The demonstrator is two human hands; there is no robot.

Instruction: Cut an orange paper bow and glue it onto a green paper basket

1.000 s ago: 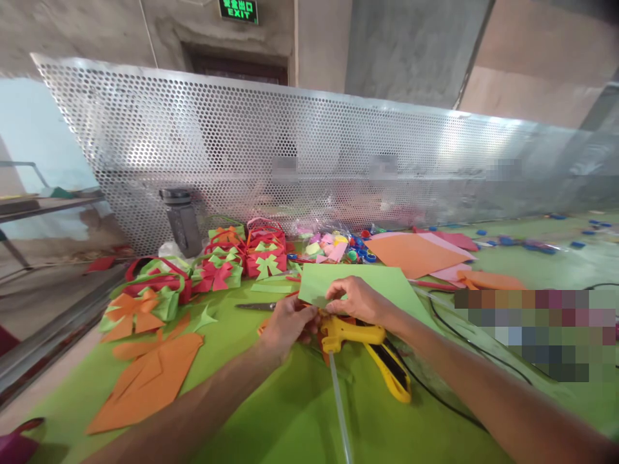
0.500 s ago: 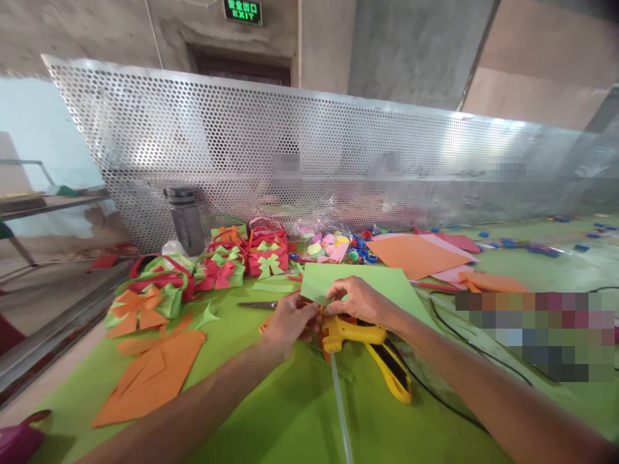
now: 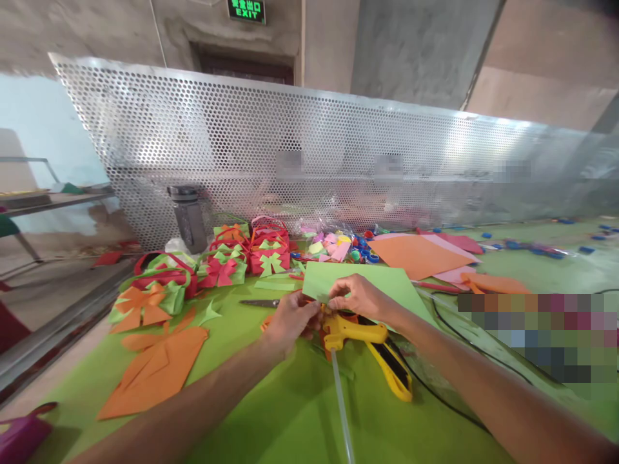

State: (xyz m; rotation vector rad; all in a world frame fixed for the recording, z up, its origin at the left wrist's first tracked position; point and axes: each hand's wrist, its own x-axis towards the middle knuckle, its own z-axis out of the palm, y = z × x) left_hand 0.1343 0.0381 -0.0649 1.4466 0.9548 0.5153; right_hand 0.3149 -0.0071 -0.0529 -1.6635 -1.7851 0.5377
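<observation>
Head | left hand (image 3: pixel 290 320), right hand (image 3: pixel 356 298) fingers pinch green paper (image 3: pixel 372 283) | pinched piece hidden

A table (image 3: pixel 271 412) covered in lime green carries the work. Just below the hands lies a yellow glue gun (image 3: pixel 372 348); scissors (image 3: pixel 258 303) sit left of them, folded orange paper (image 3: pixel 155 367) farther left, orange sheets (image 3: pixel 416 254) beyond.

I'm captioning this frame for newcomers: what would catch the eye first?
Two bare hands, left hand and right hand, meet mid-table on a small green paper piece, just above a yellow glue gun. Red and green paper baskets crowd the left rear, before a perforated metal screen.
</observation>
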